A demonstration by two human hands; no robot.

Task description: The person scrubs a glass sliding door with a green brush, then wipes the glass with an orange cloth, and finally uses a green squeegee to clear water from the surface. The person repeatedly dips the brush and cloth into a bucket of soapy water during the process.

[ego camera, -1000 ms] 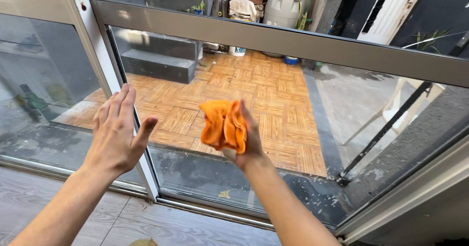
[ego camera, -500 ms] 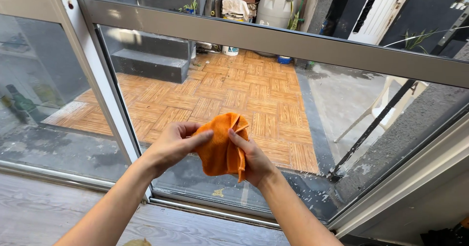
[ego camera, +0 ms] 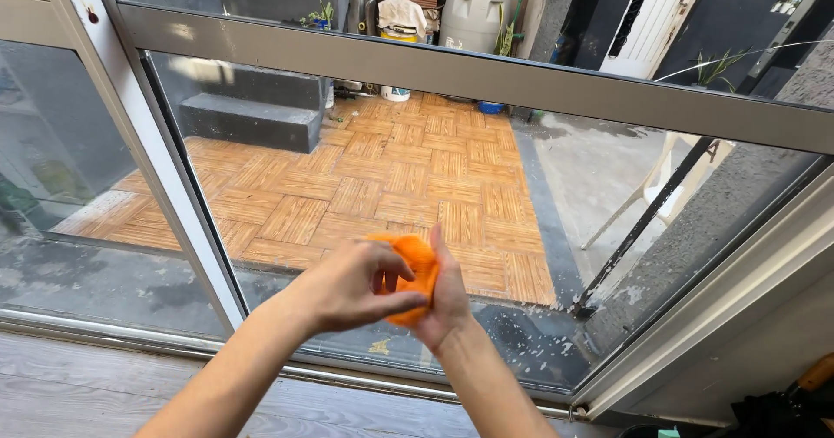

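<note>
- The crumpled orange microfibre cloth (ego camera: pixel 415 275) is bunched into a small wad between both hands, in front of the lower pane of the sliding glass door (ego camera: pixel 365 186); only its top and right part show, bright orange with soft folds, the rest hidden behind the fingers
- The left hand (ego camera: pixel 352 283) lies across the near side of the cloth, fingers curled and pressed into it, thumb running along the underside
- The right hand (ego camera: pixel 445 295) cups the cloth from behind and below, palm against the wad, fingers upright and closed on it
- Both forearms rise from the bottom edge and meet at the cloth; the hands touch each other around it
- Beyond the glass lies a patio of wooden parquet tiles (ego camera: pixel 408 177); a grey concrete step (ego camera: pixel 252 121) sits at its far left; a white plastic chair (ego camera: pixel 673 177) stands to the right
- Below the door's metal track (ego camera: pixel 347 377) runs grey wood-look flooring (ego camera: pixel 78 394)
</note>
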